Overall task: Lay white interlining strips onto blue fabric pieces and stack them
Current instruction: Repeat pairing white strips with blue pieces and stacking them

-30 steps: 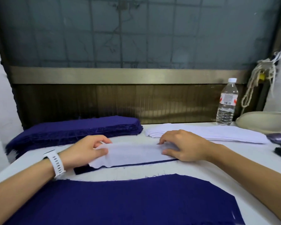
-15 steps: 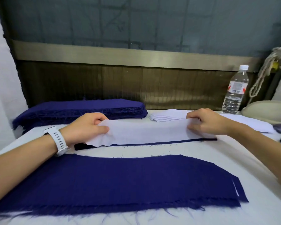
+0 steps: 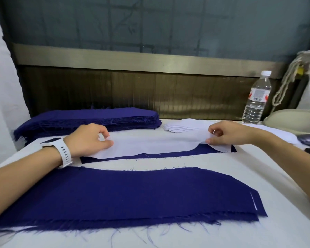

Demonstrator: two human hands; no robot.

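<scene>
Watching feed remotely. Left hand (image 3: pixel 89 138) pinching left end of white interlining strip (image 3: pixel 150 144), mid-worktop (image 3: pixel 258 167), roughly 12 o'clock. Strip lies over blue fabric piece (image 3: pixel 168 154), near blue edge peeking out. Right hand (image 3: pixel 231 133) pinching right end, raised slightly. My take: hold strip taut, match far edge first, lower right end last, smooth outward, no wrinkles.

I see a white strip (image 3: pixel 150 144) lying along a narrow blue piece (image 3: pixel 211 149) whose near edge shows; nearer me lies a wider blue stack (image 3: pixel 132 194), flat, edges frayed
</scene>
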